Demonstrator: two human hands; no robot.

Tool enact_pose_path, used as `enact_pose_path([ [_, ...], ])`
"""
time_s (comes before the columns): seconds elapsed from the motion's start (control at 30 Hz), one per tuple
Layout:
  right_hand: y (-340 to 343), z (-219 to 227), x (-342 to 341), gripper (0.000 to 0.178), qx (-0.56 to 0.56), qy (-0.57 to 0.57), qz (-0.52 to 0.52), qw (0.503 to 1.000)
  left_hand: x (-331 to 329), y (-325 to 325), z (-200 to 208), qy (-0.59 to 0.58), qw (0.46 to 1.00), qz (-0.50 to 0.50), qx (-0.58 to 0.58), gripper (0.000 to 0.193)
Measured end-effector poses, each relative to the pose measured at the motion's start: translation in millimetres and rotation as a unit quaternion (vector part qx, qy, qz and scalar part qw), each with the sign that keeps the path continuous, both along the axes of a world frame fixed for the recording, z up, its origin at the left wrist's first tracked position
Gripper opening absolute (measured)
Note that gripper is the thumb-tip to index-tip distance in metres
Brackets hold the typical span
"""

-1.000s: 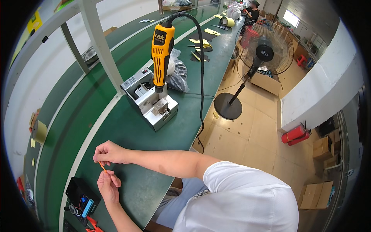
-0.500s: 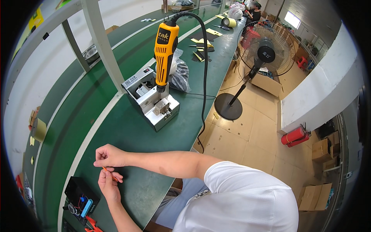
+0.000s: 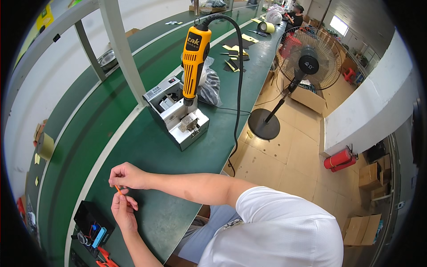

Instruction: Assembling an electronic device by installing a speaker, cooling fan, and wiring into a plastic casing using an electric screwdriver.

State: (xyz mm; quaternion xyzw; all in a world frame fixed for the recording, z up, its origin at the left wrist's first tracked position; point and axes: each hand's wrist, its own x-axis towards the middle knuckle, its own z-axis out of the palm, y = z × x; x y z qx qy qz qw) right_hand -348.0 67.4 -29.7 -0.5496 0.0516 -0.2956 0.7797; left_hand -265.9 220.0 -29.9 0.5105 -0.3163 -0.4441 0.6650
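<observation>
A thin orange piece, too small to name, spans the gap between my two hands over the green bench. My left hand holds its lower end, thumb and forefinger pinched on it. The fingertips of my right hand are closed at the upper end. Just left of my left forearm sits an open black box with a light-blue part and red and blue wires at its near end. A red-orange tool lies close by, partly cut off by the picture's edge.
Ahead stands a silver screw-feeder-like machine, a yellow electric screwdriver hanging above it. A black cable loops down to the bench edge. To the right are a standing fan and fire extinguishers. Another person sits far back.
My right hand has shifted slightly, its fingers now at the orange piece's upper end. The piece stands up more between the hands. The view has tilted a little.
</observation>
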Motion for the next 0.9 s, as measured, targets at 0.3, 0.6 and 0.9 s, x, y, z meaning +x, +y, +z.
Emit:
enact_pose_path([
  [0.3,-1.0,1.5,-1.8,0.02,0.058,0.006,0.008,0.998,-7.0,-0.4,6.2,-0.006,1.0,-0.025,-0.008,0.029],
  [0.6,0.4,4.5,-6.2,0.017,0.014,0.008,0.039,0.999,0.0,2.1,0.4,0.029,0.999,-0.01,-0.014,0.021],
  [0.9,7.5,8.1,-10.2,0.008,-0.017,-0.001,0.164,0.986,2.1,3.6,-11.2,0.011,0.999,0.037,-0.033,0.029],
])
